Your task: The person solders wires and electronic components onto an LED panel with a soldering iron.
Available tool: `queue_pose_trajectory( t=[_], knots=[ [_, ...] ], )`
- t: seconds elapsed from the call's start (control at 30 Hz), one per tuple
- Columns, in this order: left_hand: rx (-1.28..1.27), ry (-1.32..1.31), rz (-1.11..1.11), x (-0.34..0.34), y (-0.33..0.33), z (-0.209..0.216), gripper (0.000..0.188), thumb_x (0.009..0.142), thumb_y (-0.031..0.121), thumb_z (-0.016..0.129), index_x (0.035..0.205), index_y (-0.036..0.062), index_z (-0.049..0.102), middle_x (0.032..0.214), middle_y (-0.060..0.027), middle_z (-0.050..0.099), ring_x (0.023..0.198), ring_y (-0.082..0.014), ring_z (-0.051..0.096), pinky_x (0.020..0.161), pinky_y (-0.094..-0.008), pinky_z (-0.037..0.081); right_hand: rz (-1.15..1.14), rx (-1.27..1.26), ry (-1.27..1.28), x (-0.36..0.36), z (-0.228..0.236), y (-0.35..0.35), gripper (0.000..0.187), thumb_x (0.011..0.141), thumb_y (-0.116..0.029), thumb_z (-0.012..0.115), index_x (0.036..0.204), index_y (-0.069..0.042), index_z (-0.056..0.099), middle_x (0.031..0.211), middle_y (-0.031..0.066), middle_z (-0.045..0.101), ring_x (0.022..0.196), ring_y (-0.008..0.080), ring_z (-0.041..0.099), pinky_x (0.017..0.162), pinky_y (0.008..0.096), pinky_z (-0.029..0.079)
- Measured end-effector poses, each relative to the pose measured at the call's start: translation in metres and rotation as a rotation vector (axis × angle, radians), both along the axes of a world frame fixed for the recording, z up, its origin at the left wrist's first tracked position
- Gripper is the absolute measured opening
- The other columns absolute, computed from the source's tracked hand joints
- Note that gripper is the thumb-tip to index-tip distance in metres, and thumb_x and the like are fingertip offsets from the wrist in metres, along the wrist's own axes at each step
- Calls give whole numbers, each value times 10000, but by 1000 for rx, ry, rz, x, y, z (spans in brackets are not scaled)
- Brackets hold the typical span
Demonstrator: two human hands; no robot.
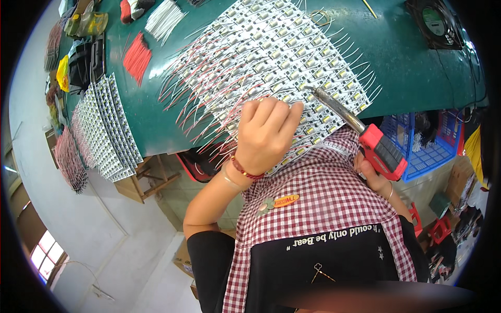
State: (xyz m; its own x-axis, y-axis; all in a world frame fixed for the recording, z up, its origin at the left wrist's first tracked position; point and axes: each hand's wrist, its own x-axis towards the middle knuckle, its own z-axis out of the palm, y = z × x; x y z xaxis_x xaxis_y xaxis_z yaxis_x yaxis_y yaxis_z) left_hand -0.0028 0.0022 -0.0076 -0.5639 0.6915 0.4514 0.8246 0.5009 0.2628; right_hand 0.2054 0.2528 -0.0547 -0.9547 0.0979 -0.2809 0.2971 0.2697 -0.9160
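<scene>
Head view: right hand (377, 175) grips soldering iron (360, 133) (red-handled).

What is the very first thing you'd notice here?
A big sheet of small white light modules with red and white wires fanning out covers the green table. The left hand presses on its near edge, while the right hand holds a red-handled soldering iron to it.

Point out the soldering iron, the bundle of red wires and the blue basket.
soldering iron (383, 151): head view, on its red handle.
bundle of red wires (137, 57): head view, middle of the bundle.
blue basket (425, 159): head view, front wall.
</scene>
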Motion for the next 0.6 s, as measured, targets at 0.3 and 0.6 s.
queue_pose_trajectory(
  t=[0.3,0.6],
  knots=[
    [-80,6,-9,3,3,-10,233,749,72,627,972,19,672,785,-42,500,780,-196,527,687,-339,401,25,-25,92,4,1,-1,135,715,-48,688,846,-22,668,788,106,662,688,274,637,608,345,494],
    [-79,46,0,6,3,-11,210,762,80,633,956,14,674,786,-37,502,780,-188,524,668,-334,389,31,29,124,2,-2,-5,131,682,-32,680,810,-33,656,778,103,646,670,283,624,597,354,492]
  ],
)
